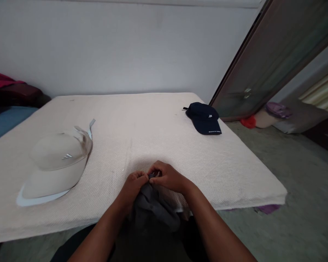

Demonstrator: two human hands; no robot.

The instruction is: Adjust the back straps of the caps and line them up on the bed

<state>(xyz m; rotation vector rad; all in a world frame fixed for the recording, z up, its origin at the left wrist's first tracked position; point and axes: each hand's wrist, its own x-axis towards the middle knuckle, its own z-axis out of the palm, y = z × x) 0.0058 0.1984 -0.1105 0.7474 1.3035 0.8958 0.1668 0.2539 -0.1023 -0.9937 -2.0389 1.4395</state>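
Observation:
My left hand (136,183) and my right hand (166,176) meet over the near part of the bed. Between them they pinch the top end of a crumpled dark grey fabric item (150,203), which hangs down toward my lap. Its kind is not plain, and its lower part merges with my dark clothing. A beige cap (57,153) with a pale rim along its brim lies to the left of my hands. Farther off to the right rests a navy cap (203,116) with small white lettering, its brim toward me.
The caps lie on a bed with a cream textured cover (147,123), its far side against a white wall (125,47). Pink and blue fabrics (8,116) are at far left. At right are a dark glass-panelled door (248,83), the floor and a purple bundle (278,109).

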